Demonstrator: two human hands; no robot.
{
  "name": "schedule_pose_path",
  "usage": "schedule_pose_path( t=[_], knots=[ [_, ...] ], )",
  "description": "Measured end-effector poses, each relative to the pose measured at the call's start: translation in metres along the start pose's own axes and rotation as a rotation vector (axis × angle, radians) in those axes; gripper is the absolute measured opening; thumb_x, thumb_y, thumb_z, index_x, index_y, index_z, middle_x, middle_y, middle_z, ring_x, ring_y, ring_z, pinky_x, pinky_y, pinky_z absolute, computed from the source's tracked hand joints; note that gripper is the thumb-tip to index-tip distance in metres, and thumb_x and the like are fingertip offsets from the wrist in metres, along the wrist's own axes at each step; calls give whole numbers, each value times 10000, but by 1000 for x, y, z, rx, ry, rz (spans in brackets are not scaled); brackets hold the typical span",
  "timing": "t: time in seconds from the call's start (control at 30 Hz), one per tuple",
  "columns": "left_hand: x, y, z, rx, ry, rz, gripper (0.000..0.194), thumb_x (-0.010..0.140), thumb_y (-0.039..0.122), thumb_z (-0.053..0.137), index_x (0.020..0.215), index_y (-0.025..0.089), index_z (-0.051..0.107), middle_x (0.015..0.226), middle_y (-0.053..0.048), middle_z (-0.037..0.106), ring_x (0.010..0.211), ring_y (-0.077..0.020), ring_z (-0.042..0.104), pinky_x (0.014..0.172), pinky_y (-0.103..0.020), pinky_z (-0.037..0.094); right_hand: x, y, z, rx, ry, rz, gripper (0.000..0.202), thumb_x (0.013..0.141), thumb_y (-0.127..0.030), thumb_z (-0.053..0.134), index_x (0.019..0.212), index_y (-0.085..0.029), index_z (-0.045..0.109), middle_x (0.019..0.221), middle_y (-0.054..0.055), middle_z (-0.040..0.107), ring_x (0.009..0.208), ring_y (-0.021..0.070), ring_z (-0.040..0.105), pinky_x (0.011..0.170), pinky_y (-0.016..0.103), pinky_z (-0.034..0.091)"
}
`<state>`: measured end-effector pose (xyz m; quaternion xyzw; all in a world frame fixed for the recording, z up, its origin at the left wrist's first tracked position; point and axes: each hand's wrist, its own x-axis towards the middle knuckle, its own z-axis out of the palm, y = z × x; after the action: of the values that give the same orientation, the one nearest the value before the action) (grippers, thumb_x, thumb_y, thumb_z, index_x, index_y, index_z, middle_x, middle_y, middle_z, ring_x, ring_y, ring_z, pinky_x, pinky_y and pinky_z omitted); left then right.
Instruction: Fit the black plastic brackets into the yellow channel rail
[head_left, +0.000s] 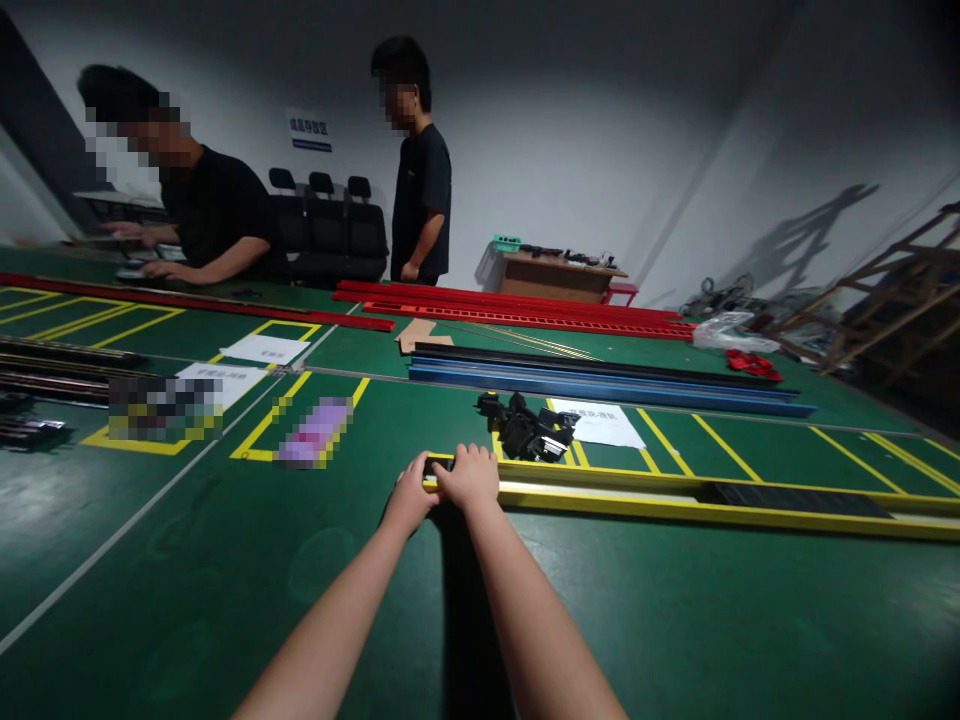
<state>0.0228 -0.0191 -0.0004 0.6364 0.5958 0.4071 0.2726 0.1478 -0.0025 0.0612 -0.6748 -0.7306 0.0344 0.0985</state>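
Note:
A long yellow rail [637, 498] with a channel along it lies across the green table, reaching out to the right. My left hand [411, 497] is closed round its left end, where a small black piece [436, 467] shows between my hands. Just to the right, my right hand [472, 474] grips the same rail, fingers bent over the far side. Farther along, a flat black strip [799, 498] sits in the channel. Behind my right hand is a heap of black plastic parts [525, 427]. My fingertips are partly hidden.
Blue rails [600, 383] and red rails [517, 297] lie farther back on the table [247, 590]. Paper labels [596, 424] and yellow tape mark areas. Dark rails [52, 375] lie at left. One person [225, 210] leans over the table; another [424, 200] stands behind it.

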Motion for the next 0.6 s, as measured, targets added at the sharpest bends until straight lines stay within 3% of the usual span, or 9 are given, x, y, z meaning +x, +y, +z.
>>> schedule_pose_path(
  t=[0.4, 0.6],
  knots=[
    [1, -7, 2, 54, -4, 40, 684, 615, 192, 676, 1249, 191, 419, 1234, -114, 531, 1100, -228, 527, 967, -387, 402, 3, 1, 6, -13, 3, 4, 337, 797, -414, 424, 958, -171, 594, 1030, 135, 586, 993, 276, 477, 868, 404, 270],
    [0, -5, 2, 36, 5, 21, 653, 608, 200, 695, 1215, 210, 455, 1198, -93, 553, 1088, -226, 530, 958, -382, 404, 2, 2, 6, -1, 26, 8, 401, 788, -503, 430, 925, -166, 598, 989, 131, 594, 970, 281, 482, 861, 406, 277]
  ],
)
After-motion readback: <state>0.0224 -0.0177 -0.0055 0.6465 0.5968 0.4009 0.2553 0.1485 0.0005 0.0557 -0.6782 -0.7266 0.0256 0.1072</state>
